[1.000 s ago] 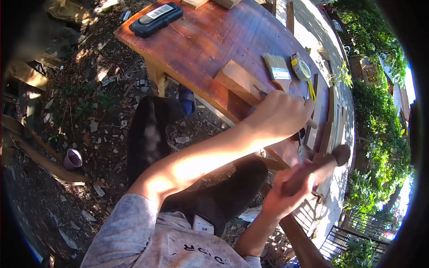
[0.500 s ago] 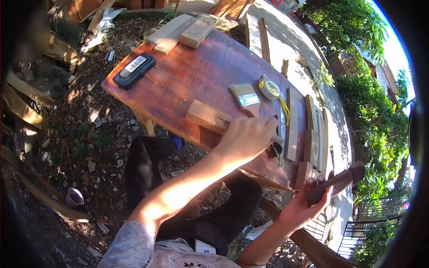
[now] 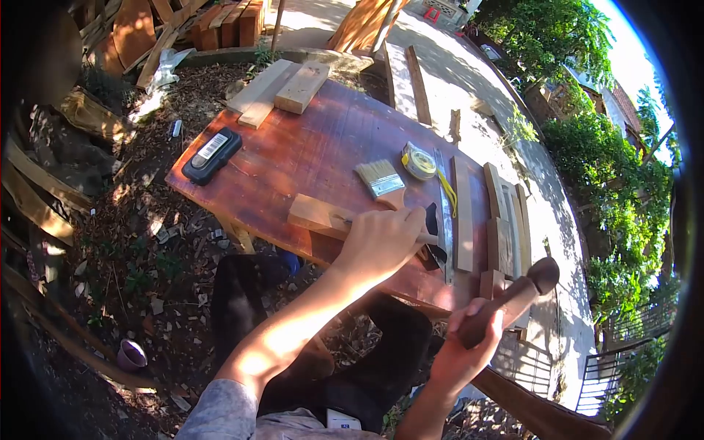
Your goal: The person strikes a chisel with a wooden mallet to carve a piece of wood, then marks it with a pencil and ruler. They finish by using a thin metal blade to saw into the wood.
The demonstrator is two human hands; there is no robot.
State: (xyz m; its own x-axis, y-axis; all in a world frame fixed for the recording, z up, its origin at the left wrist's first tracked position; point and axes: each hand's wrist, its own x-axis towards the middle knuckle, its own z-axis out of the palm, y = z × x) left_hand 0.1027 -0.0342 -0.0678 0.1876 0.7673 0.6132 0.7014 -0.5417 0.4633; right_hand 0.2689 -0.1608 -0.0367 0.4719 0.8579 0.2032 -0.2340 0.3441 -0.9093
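Observation:
My left hand (image 3: 385, 242) is closed round a slim tool, whose handle end (image 3: 429, 239) sticks out on the right. The tool's other end reaches the dark slot in a wooden block (image 3: 309, 213) lying along the table's near edge. My right hand (image 3: 469, 345), lower right, grips a dark wooden mallet (image 3: 544, 276) by its handle, with the head raised and tilted up to the right, apart from the tool. Beside my left hand lies a black object (image 3: 438, 255), partly hidden. A paintbrush (image 3: 381, 181) rests just beyond my left hand.
The reddish table (image 3: 271, 161) bears a black case (image 3: 213, 155), light boards (image 3: 302, 86), a tape measure (image 3: 419, 163), a metal ruler (image 3: 446, 235) and wood strips (image 3: 463, 213). A small pot (image 3: 132, 354) lies on the littered ground.
My right hand has moved left and slightly up with the mallet, closer to my left hand. The camera view has shifted a little. My left hand stays at the block.

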